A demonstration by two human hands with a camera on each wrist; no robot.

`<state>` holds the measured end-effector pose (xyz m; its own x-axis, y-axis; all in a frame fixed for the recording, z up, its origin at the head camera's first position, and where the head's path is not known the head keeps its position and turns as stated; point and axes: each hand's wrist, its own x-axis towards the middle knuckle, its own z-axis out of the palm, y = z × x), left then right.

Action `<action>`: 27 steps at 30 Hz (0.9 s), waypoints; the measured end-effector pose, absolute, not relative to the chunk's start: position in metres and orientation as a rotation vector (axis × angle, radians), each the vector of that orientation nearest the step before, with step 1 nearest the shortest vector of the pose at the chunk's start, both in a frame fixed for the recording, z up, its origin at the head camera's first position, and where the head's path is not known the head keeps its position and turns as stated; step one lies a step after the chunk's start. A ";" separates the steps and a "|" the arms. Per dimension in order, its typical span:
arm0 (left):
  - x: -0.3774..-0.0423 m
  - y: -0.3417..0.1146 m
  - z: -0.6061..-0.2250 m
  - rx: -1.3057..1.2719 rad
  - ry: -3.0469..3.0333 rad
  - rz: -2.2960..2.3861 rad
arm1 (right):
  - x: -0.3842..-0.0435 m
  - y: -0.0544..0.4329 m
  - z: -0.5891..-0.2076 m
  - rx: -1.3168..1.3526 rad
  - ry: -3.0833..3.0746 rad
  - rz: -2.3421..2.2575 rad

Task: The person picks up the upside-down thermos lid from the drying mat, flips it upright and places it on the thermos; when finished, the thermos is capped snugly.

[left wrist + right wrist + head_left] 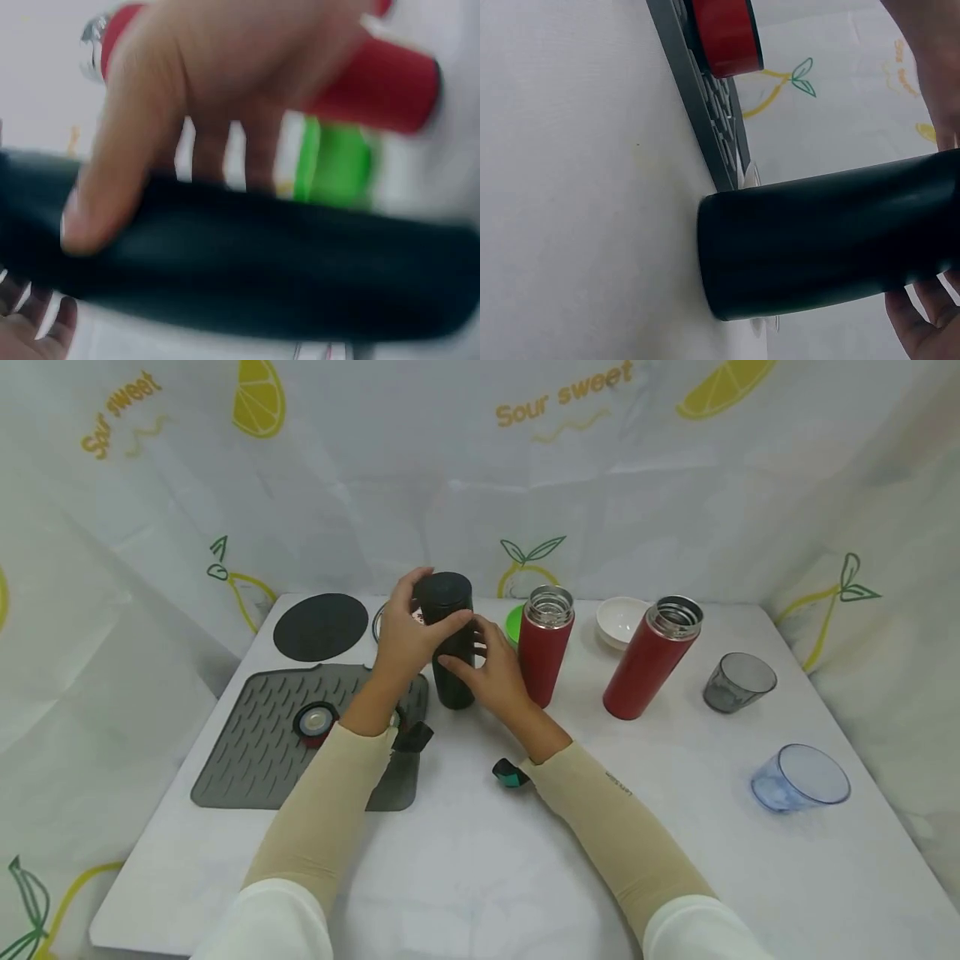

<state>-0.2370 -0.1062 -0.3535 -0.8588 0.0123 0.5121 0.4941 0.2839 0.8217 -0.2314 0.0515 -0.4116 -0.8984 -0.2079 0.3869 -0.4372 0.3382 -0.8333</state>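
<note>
Upright at the centre of the white table (465,860) is a black bottle (453,689) with a black lid (447,587) on top. My left hand (401,643) grips its upper part from the left, thumb across the front. Lower down, my right hand (497,675) holds the body from the right. The right wrist view has the bottle's base (716,259) at the tabletop. A red bottle (542,664) with a bare steel mouth stands just right of my right hand; a second red bottle (649,677), also uncapped, is farther right.
A grey ridged mat (251,768) lies at left, bearing a red-rimmed lid (316,722) and another partly hidden round piece. Behind is a black disc (321,627). A green item (513,625) and white bowl (618,622) stand at the back; grey (735,683) and blue (798,778) glasses at right.
</note>
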 end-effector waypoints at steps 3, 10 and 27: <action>-0.230 -0.120 -0.351 -0.461 -2.086 -1.485 | -0.232 0.051 -0.409 0.575 -2.409 1.598; -0.204 -0.116 -0.338 -0.504 -1.959 -1.569 | -0.231 0.052 -0.410 0.534 -2.432 1.608; -0.256 -0.114 -0.332 -0.533 -2.475 -1.783 | -0.232 0.054 -0.411 0.621 -2.409 1.594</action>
<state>-0.2564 -0.1143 -0.3325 -0.9398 0.2488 0.2341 0.3009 0.2783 0.9122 -0.2325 0.0540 -0.4109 -0.8950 -0.2390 0.3766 -0.4401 0.3355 -0.8329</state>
